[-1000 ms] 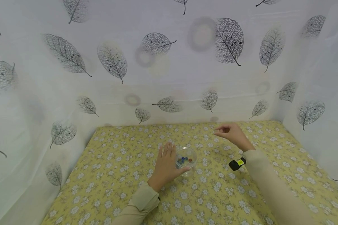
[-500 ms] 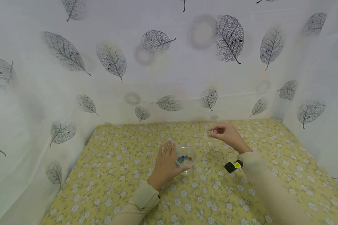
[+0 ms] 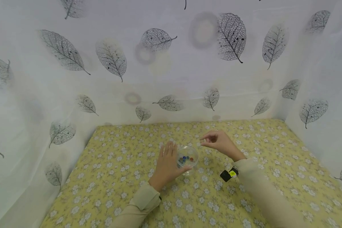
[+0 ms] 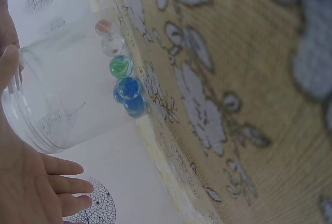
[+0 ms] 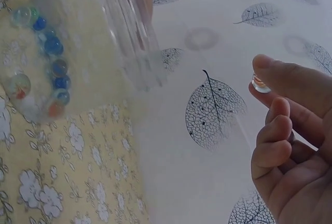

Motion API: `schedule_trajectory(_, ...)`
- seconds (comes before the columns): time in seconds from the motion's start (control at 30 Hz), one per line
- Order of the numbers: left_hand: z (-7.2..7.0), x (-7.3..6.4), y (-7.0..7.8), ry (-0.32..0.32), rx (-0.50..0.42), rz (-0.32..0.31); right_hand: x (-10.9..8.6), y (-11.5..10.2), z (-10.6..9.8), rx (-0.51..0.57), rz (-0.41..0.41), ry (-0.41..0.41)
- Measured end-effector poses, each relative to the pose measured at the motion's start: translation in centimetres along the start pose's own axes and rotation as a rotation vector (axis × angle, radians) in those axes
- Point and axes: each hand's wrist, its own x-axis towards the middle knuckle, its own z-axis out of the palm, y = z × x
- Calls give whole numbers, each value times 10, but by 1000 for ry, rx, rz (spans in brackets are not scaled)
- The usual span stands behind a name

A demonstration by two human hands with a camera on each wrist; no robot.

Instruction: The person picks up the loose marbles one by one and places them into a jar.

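A clear, round-mouthed jar (image 3: 193, 153) stands upright on the table, with several blue, green, orange and clear marbles (image 4: 128, 87) lying at its bottom. My left hand (image 3: 166, 166) is beside the jar, fingers extended along its left side and thumb reaching across the near part of the rim. My right hand (image 3: 220, 142) is in the air to the right of the jar. In the right wrist view its thumb and forefinger pinch a clear marble (image 5: 260, 84) with an orange streak, while the other fingers curl toward the palm.
A yellow cloth (image 3: 117, 183) with white flowers covers the table. White sheeting (image 3: 171, 76) printed with dark leaves encloses the back and both sides. A black wrist device (image 3: 227, 174) with a yellow patch sits below the right wrist.
My right hand has moved left and slightly down toward the jar, still pinching the marble. The left hand and the jar have stayed in place.
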Motion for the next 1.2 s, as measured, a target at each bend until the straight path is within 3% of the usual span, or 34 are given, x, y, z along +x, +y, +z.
schedule_trajectory(0.33,-1,1,-1,-13,-35,-5,1,-5,16,14,-44,-41)
schedule_trajectory(0.97,0,1,-1,-5,-22,3,2,-2,30,38,-75,-120)
schedule_trajectory(1.2,1,1,-1,-4,-4,2,-5,-24,25,24,-73,-141)
